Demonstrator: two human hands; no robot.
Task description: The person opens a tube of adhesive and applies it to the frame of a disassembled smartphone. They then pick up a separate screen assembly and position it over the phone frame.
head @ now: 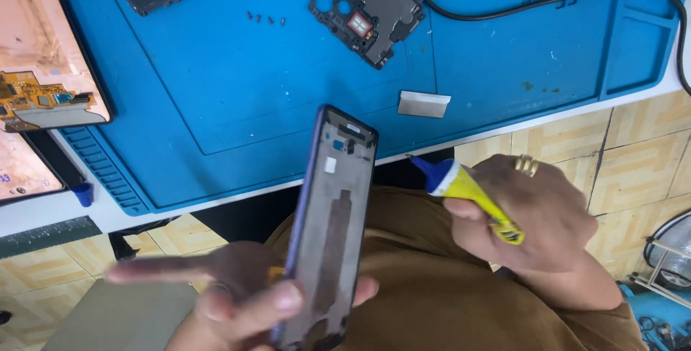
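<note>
A phone frame (330,228) is held upright over the lap, below the mat (216,106), pinched in the left hand (237,286). Right of the frame, a yellow glue tube (468,192) with a blue nozzle is clasped in the right hand (536,214). Glue could drip onto clothing, or the frame could slip from so thin a grip. Above the frame, a metal blade (423,104) and black shield (367,9) lie on the mat.

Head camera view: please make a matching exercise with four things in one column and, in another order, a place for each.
Things:
1. phone frame
2. glue tube
3. metal blade
4. small screws

Places:
A. in the right hand
B. flat near the front edge of the blue mat
C. in the left hand
D. on the mat, between two dark covers

Pairs: 1-C, 2-A, 3-B, 4-D
</note>
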